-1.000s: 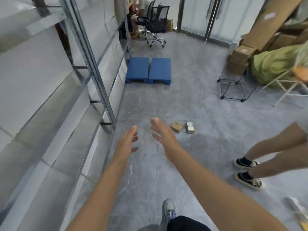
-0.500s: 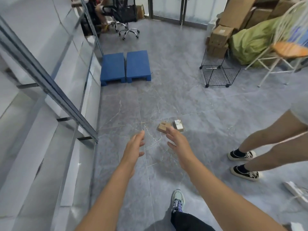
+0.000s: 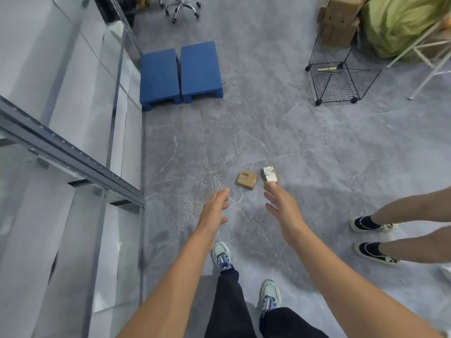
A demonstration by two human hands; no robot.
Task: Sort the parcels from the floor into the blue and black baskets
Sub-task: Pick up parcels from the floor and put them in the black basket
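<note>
Head view: on the grey floor [image 3: 268,123] a brown cardboard parcel [image 3: 246,179] lies just left of a white-labelled parcel [image 3: 269,174]; left hand [image 3: 214,211] and right hand [image 3: 280,207] hover just near of them, fingers straight, holding nothing

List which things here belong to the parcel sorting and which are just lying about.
Job: brown parcel; white-labelled parcel; left hand; right hand; black wire basket, perhaps a target.

Lying about: blue pallets; cardboard boxes; green sack; chair base; bystander's legs.
</note>
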